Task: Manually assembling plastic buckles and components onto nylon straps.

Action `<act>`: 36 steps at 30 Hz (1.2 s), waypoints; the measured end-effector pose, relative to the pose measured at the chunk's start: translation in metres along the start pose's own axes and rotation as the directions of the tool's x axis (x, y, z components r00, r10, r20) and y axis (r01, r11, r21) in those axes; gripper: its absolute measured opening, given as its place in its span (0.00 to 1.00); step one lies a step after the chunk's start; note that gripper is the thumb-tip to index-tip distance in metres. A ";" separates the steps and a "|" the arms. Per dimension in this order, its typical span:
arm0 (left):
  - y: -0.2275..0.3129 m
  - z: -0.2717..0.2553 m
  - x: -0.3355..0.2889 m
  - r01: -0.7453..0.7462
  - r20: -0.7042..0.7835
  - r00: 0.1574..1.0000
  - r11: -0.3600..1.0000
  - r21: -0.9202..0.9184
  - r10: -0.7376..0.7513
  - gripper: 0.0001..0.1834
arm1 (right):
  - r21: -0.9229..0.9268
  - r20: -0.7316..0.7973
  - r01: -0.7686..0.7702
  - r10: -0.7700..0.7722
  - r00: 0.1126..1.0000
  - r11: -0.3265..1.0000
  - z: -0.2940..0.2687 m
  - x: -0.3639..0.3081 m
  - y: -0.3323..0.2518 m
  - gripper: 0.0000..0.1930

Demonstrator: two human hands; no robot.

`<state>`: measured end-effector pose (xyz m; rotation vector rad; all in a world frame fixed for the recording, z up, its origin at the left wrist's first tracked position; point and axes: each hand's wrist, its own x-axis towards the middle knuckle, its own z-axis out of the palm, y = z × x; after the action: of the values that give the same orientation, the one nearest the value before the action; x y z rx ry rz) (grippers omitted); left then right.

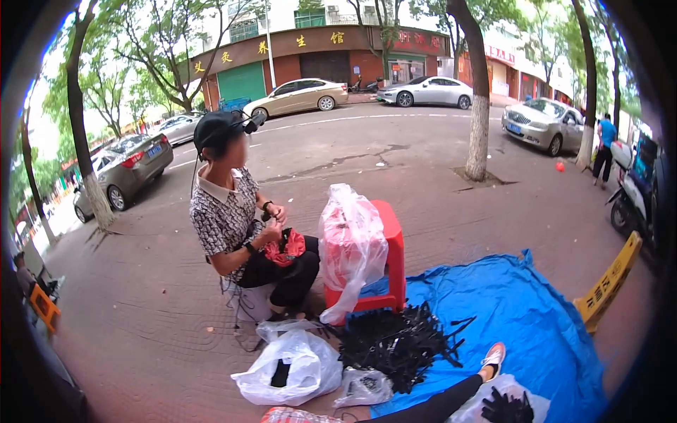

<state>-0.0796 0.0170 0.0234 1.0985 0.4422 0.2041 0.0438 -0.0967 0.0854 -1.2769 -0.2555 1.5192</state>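
Neither of my hands shows in the head view. My outstretched leg in black trousers crosses the lower edge, with a pink shoe resting on a blue tarp. Beside the leg lies a heap of black straps, partly on the tarp. A small clear bag and a larger white plastic bag with something black inside sit left of the heap. At the bottom right, several black strips lie on a white plastic sheet. Red-and-white checked cloth shows at the lower edge.
A seated co-worker handles something small over a red bag. Near them stands a red stool draped with a clear plastic bag. A yellow sign leans at the right. Trees, parked cars and a scooter stand beyond.
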 end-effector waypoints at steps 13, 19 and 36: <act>0.016 0.036 0.007 -0.219 -0.044 0.960 0.836 0.504 0.278 0.07 | -0.885 -0.113 0.259 -0.720 0.685 0.386 0.000 -0.001 0.023 0.14; -0.024 0.045 0.024 -0.152 -0.097 0.981 0.980 0.131 0.166 0.09 | -0.782 -0.234 0.376 -0.793 0.562 0.497 -0.018 0.004 0.026 0.12; 0.005 0.056 0.037 -0.199 -0.166 0.960 0.968 0.154 0.224 0.07 | 0.092 -0.429 0.466 -0.387 0.816 0.880 -0.035 0.017 0.019 0.08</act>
<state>-0.0212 -0.0126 0.0399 1.2675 0.5073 0.4731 0.0636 -0.1066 0.0480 -1.2390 -0.1123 0.8495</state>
